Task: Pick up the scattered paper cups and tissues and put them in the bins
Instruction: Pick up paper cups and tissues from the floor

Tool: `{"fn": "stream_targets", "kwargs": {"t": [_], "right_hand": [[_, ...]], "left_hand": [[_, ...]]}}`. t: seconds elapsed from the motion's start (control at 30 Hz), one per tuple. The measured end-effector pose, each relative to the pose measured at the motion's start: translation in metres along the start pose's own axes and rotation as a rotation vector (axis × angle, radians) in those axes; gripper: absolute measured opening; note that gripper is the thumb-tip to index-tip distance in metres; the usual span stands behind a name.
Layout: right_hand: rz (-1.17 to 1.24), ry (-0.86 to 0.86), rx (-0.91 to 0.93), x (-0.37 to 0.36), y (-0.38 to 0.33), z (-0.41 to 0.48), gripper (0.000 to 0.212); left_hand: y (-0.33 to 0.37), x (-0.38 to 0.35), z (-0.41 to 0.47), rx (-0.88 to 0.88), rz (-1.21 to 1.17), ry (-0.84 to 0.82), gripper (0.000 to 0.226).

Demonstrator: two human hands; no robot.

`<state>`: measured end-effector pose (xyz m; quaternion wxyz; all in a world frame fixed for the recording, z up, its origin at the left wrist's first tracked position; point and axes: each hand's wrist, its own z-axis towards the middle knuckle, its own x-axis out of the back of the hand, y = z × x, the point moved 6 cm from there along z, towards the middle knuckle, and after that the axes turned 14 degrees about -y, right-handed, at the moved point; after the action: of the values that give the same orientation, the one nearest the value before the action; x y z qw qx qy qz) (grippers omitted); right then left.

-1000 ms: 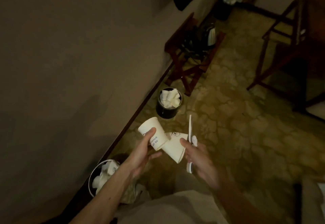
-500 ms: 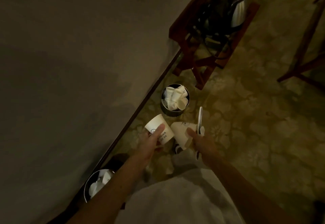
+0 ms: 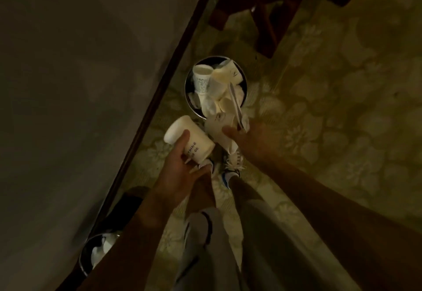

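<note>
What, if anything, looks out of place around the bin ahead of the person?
The bin is crammed: paper cups lie tilted every way, heaped to its rim. The right hand holds a squashed-looking cup; the left hand holds an intact cup.

**Hard to tell**

My left hand hides some lettering on its cup; my forearm covers half the near bin. The wooden stand is cropped. The white strip in my right hand is blurred.

Floral-patterned carpet meets a plain wall at a dark baseboard; above, dark wooden legs, possibly a stand's.
</note>
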<state>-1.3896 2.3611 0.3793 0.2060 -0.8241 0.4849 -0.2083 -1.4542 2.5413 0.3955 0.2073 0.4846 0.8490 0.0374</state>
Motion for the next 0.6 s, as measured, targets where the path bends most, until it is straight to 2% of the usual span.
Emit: {"fn": "stream_targets", "kwargs": {"t": [0.23,0.4,0.6], "right_hand": [[-0.310,0.032,0.083,-0.041,-0.002,0.131,0.053],[-0.492,0.137,0.115,-0.063,-0.011,0.187,0.053],[-0.571,0.149,0.176,-0.074,-0.024,0.219,0.049]], "left_hand": [[0.013,0.048,0.090,-0.036,0.008,0.062,0.040],[0.020,0.070,0.127,-0.022,0.090,0.059,0.061],[0.034,0.080,0.156,-0.078,0.169,0.033,0.026]]}}
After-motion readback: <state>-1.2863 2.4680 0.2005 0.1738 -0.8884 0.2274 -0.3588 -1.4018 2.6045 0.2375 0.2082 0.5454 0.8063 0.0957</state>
